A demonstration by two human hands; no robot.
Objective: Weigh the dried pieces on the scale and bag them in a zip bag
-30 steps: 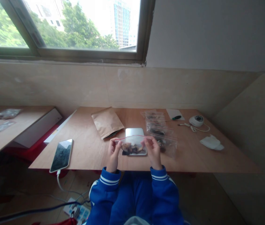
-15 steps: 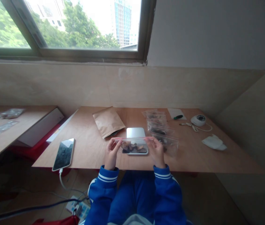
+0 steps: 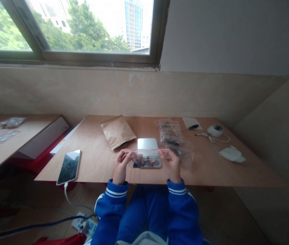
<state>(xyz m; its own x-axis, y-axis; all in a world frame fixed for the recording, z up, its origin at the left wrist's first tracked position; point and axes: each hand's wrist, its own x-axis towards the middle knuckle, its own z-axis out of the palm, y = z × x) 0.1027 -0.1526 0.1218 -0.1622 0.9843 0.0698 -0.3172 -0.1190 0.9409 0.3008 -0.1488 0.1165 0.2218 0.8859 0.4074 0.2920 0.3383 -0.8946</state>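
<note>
The left hand point(image 3: 121, 164) and the right hand point(image 3: 172, 162) each pinch an end of the red-strip top of a clear zip bag point(image 3: 146, 158), fingers closed on it, so the bag hangs flat just above a small silver scale point(image 3: 147, 144). Its dark contents (hard to identify) settle low, and more filled bags point(image 3: 176, 141) lie in a row just to the right on the wooden table point(image 3: 95, 163).

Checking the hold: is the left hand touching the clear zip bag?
Touching. The head view shows the left hand pinching the clear zip bag at its left top corner.
</note>
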